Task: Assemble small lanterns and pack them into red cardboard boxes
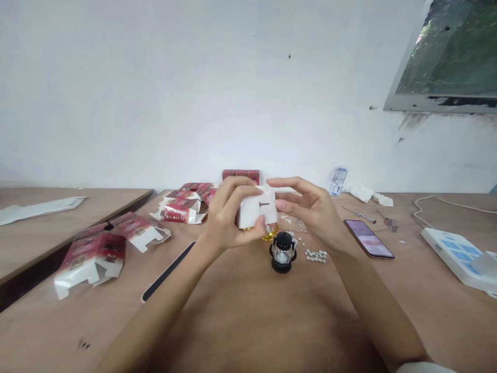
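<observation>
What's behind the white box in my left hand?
Red boxes show above it, near the wall, and something yellow below. The white box and left hand cover whatever else is directly behind.

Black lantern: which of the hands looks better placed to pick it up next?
Right, probably. The left hand grips the white box between thumb and fingers; the right hand looks freer, fingers parted at the box's edge, with the black lantern below them in view.
</observation>
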A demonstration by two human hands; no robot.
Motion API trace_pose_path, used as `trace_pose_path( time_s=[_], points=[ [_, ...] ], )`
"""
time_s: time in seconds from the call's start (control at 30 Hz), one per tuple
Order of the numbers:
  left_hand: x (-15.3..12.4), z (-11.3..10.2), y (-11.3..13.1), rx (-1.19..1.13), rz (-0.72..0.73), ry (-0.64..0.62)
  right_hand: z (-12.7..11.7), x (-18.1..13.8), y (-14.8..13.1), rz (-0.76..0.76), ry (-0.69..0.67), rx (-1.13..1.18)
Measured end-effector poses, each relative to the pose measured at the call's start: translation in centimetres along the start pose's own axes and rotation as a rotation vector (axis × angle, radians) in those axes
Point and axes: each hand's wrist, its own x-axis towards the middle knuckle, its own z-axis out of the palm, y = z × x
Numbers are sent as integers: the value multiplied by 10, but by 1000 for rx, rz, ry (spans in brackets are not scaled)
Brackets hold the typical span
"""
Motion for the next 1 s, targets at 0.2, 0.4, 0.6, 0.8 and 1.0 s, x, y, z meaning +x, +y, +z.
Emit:
trace_pose_path(
  time_s=[0.2, 0.4, 0.6, 0.8, 1.0],
  points=[
    [1, 1, 4, 37, 76, 26, 6, 0, 1, 80, 33, -33],
    [1, 1, 5, 87, 156, 26, 6, -1, -5, 127, 6, 30],
    [1, -2, 6, 102, 168, 18, 3, -3, -6, 135, -29, 40],
    [-1, -2, 5, 92, 168, 16, 5, -5, -9, 137, -28, 55],
    [-2, -2, 8, 84, 186, 31, 6, -5, -6, 122, 7, 4]
  ],
)
